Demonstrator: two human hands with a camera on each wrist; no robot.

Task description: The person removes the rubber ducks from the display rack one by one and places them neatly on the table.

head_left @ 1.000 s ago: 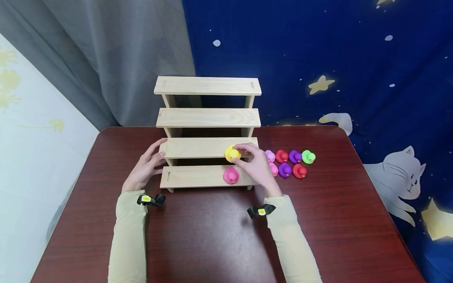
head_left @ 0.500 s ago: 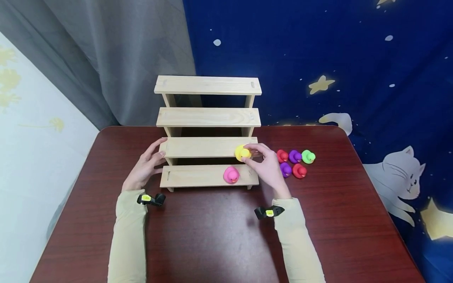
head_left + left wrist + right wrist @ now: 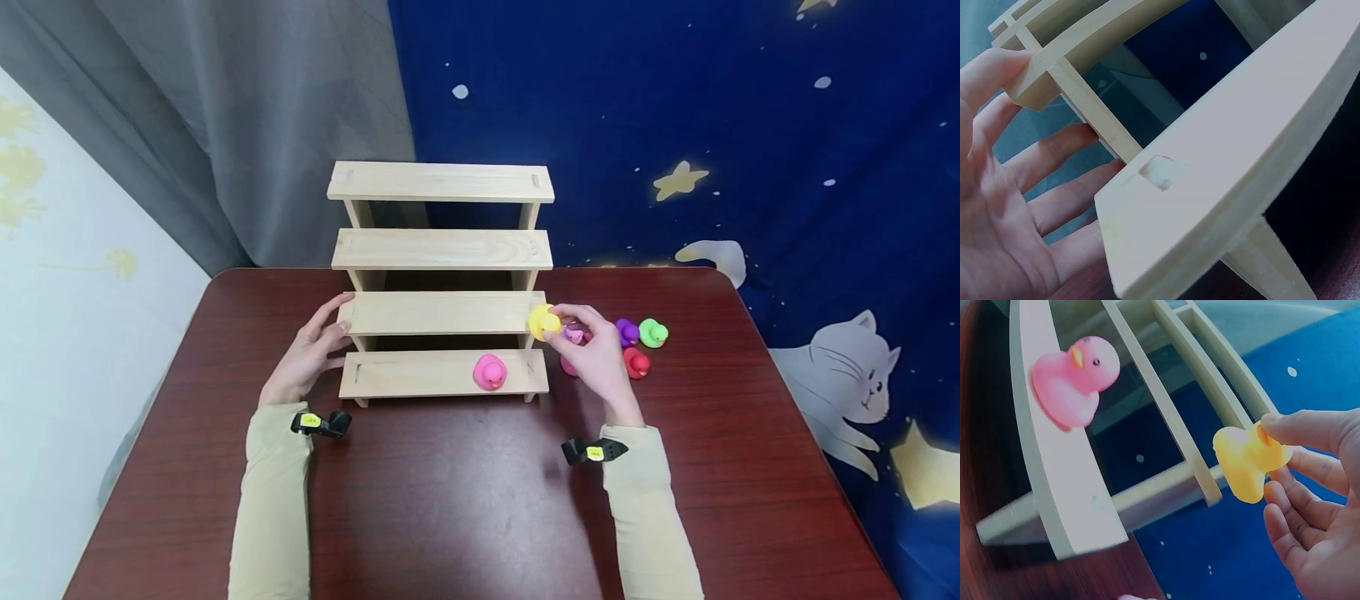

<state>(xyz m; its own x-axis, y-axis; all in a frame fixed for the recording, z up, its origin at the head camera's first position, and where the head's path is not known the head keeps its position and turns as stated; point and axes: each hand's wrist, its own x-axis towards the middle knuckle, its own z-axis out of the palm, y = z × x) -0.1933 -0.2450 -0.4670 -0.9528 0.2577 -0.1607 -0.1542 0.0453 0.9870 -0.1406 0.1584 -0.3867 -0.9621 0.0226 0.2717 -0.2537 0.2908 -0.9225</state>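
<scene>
My right hand [image 3: 597, 354] pinches a yellow rubber duck [image 3: 543, 322] between thumb and fingertips. In the right wrist view the yellow duck [image 3: 1247, 461] is held off the boards, near the shelf's right end. A pink rubber duck [image 3: 490, 372] sits on the lowest board of the four-step wooden shelf [image 3: 420, 373], right of its middle. My left hand [image 3: 303, 354] rests against the left side of the shelf. In the left wrist view, its fingers [image 3: 1054, 150] are extended and touch the wooden frame.
On the dark table [image 3: 465, 500], right of the shelf, stand more rubber ducks: a green one [image 3: 654, 333], a purple one [image 3: 627, 332], a red one [image 3: 637, 363] and pink ones partly hidden by my right hand. Curtains hang behind the table.
My right hand has carried the yellow duck rightward, from over the second board to the shelf's right end. My left hand and the pink duck on the lowest board have stayed put.
</scene>
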